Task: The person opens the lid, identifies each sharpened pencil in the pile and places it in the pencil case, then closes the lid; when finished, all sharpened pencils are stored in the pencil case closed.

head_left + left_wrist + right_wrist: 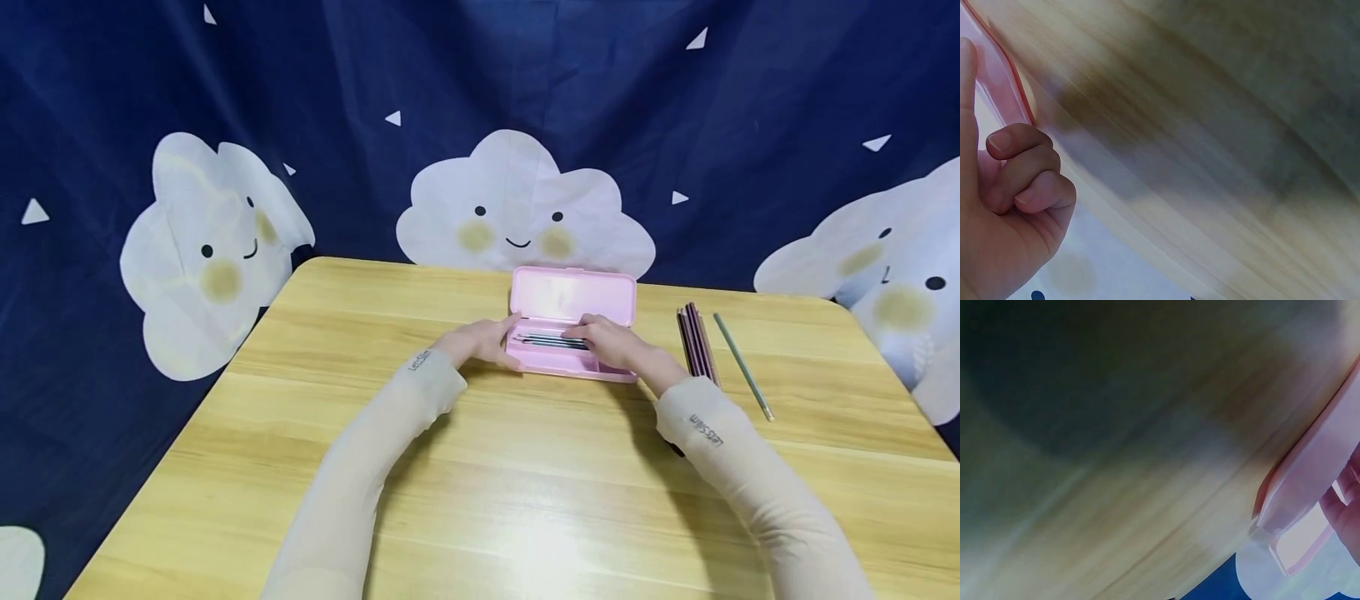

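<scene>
A pink pencil case (558,360) lies open on the table, its lid (573,298) raised at the back. Several slim pencils (551,341) lie in its rear compartment, points to the left. My left hand (483,340) grips the case's left end, thumb at the near corner and a finger at the far one; in the left wrist view other fingers (1029,165) curl against its edge. Over the case's right half, my right hand (611,340) reaches inside, with a fingertip at the pencils. Its palm hides their right ends, so I cannot tell whether it pinches them.
To the right of the case lies a bundle of dark purple pencils (697,342), partly behind the right forearm. A single green pencil (742,367) lies beside it. The wooden table (495,475) reaches back to a dark blue curtain (360,75) with cloud faces.
</scene>
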Available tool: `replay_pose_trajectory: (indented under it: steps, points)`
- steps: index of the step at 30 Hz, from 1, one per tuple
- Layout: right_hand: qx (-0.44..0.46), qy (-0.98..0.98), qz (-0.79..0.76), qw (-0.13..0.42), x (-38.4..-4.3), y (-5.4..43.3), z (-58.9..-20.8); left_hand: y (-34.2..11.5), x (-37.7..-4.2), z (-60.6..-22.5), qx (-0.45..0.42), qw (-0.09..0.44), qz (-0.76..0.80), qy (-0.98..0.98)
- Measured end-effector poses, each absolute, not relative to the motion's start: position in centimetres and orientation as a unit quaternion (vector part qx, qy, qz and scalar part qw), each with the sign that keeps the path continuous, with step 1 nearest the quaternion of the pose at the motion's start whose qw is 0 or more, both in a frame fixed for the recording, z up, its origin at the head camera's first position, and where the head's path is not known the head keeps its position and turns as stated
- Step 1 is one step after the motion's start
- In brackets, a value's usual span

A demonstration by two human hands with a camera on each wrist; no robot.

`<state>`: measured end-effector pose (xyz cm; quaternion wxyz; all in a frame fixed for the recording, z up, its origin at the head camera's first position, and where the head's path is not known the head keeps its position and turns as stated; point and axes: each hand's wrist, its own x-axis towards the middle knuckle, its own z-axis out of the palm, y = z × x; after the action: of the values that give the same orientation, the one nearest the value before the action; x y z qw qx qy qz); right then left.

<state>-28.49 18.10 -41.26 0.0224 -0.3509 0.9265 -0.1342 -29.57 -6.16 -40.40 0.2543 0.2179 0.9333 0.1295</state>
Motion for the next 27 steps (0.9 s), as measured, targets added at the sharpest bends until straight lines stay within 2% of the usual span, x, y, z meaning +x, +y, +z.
replay_pose_trajectory:
  steps: [7,22,27]
  points:
    - [-0.348,0.915,-0.201,0.014,-28.5,18.9,-41.4,-6.1,-29.5,-40.2,0.217,0.258,0.126,0.933]
    - [-0.335,0.910,-0.243,-0.007,-27.4,21.6,-40.8,-6.0,-29.8,-40.6,0.221,0.253,0.128,0.933]
    - [-0.319,0.915,-0.247,0.001,-26.8,23.1,-40.3,-6.1,-30.0,-40.9,0.231,0.246,0.130,0.932]
